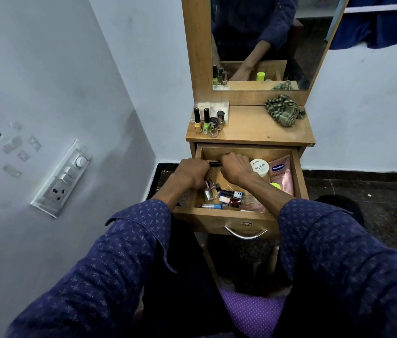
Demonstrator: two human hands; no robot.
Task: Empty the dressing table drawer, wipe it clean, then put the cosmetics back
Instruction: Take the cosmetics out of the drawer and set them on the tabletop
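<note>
The wooden drawer (226,217) of the dressing table stands pulled out. Both my hands reach into its back left part. My left hand (192,170) and my right hand (235,167) are curled, and a small black tube (215,163) shows between them, gripped at both ends. Below my hands lie several nail polish bottles (226,197). On the right of the drawer sit a white nail polish remover jar (260,167), a pink Vaseline tube (280,174) and a neon green cap (275,185). Several nail polish bottles (207,123) stand on the tabletop at the left.
A striped green cloth (284,111) lies on the tabletop (253,129) at the right, under the mirror (260,42). A white box (210,107) stands behind the bottles. A switch panel (62,178) is on the left wall. A purple seat (253,311) is under me.
</note>
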